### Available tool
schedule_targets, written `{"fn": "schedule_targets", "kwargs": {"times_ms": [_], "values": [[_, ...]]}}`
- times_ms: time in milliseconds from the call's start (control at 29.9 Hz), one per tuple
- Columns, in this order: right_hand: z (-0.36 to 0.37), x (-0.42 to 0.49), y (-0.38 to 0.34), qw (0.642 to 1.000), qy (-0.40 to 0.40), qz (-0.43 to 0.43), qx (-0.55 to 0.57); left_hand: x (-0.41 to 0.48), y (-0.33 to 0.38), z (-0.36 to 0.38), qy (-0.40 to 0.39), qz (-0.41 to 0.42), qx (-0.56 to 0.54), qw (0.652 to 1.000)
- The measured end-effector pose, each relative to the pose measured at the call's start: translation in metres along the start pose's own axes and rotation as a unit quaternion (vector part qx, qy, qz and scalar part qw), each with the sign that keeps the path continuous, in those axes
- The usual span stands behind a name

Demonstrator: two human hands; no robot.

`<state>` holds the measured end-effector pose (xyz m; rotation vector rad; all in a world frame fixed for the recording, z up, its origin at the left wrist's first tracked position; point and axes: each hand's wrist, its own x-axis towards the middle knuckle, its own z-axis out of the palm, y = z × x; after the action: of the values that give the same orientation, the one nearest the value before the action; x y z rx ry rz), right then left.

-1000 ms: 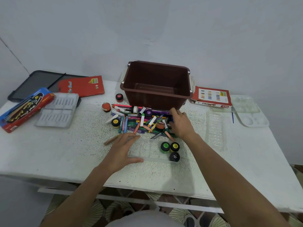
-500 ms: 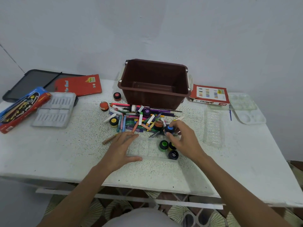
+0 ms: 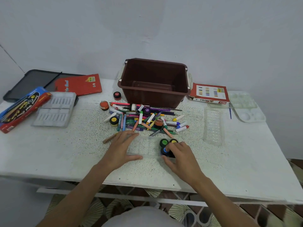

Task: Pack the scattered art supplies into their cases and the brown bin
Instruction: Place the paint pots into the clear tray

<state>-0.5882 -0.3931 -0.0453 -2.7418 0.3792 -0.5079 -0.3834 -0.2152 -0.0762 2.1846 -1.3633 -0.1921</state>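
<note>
Early stage: right hand (image 3: 180, 158) pinching blue-lidded paint pot (image 3: 164, 150) into clear tray (image 3: 144, 147), left hand (image 3: 121, 147) spread flat; heaped crayons (image 3: 147, 119) beyond tray, brown bin (image 3: 154, 82) empty.

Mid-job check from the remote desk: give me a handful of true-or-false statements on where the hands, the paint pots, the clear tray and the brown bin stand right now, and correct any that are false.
1. The right hand is setting a blue-lidded paint pot into the clear tray. True.
2. The left hand is reaching into the brown bin. False: it rests on the clear tray's left end.
3. A green-lidded pot and a yellow-lidded pot sit in the tray. True.
4. The brown bin is full of markers. False: the markers lie piled on the table in front of it.
5. The oil pastels box lies to the left of the bin. False: it lies to the right.
</note>
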Motion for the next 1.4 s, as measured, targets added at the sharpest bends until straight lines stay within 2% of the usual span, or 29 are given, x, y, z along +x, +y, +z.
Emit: {"fn": "schedule_targets", "kwargs": {"times_ms": [401, 668, 1036, 1136, 1303, 1403], "values": [[0.018, -0.003, -0.002, 0.994, 0.046, 0.013, -0.103, 0.0, 0.0, 0.0, -0.01, -0.009, -0.002, 1.0], [0.014, -0.006, 0.008, 0.998, 0.05, 0.008, -0.039, 0.0, -0.001, 0.001, -0.021, -0.01, 0.008, 1.0], [0.005, 0.0, 0.031, 0.997, -0.056, 0.045, 0.026, 0.006, 0.006, -0.009, -0.032, 0.002, 0.032, 0.999], [0.007, -0.001, 0.033, 0.997, -0.052, 0.046, 0.046, 0.018, 0.02, -0.011, 0.003, 0.033, 0.029, 0.999], [0.012, -0.004, 0.033, 0.996, -0.037, 0.047, 0.067, 0.056, 0.036, -0.003, 0.056, 0.144, 0.085, 0.984], [0.015, -0.005, 0.034, 0.996, -0.031, 0.051, 0.073, 0.081, 0.048, 0.003, 0.048, 0.163, 0.147, 0.975]]}}
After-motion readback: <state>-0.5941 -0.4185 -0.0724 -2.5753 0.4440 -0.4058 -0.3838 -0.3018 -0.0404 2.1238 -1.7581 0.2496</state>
